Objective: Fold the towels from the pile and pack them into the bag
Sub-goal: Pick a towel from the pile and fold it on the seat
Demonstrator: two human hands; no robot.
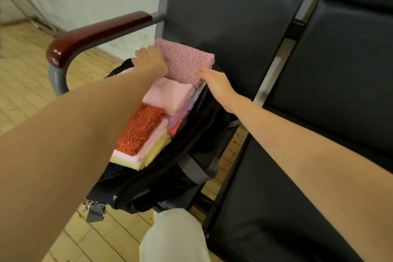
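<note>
— Head view: where is the towel being packed?

— The folded pink textured towel [184,60] lies at the far end of the black bag [170,168], on top of the other folded towels. The bag sits open on the seat of a dark chair [238,27], leaning toward the wooden armrest [93,34].

— What are the hands doing?

— The left hand [150,59] grips the towel's left edge, fingers curled over it. The right hand [214,83] lies against the towel's right near corner with fingers fairly straight, touching the cloth and the bag's rim; it does not seem to be clutching anything.

— And what else is in the bag?

— Just nearer than the pink textured one is a smooth pale pink towel [170,95]. Closer again is an orange-red nubby towel [141,128], stacked on pink and yellow ones [146,155]. More folded edges in purple and red show between the stacks.

— Anything around it?

— A second dark chair [340,70] stands to the right, a light wooden floor [25,83] lies below, and a knee in white trousers [174,236] shows at the bottom.
</note>
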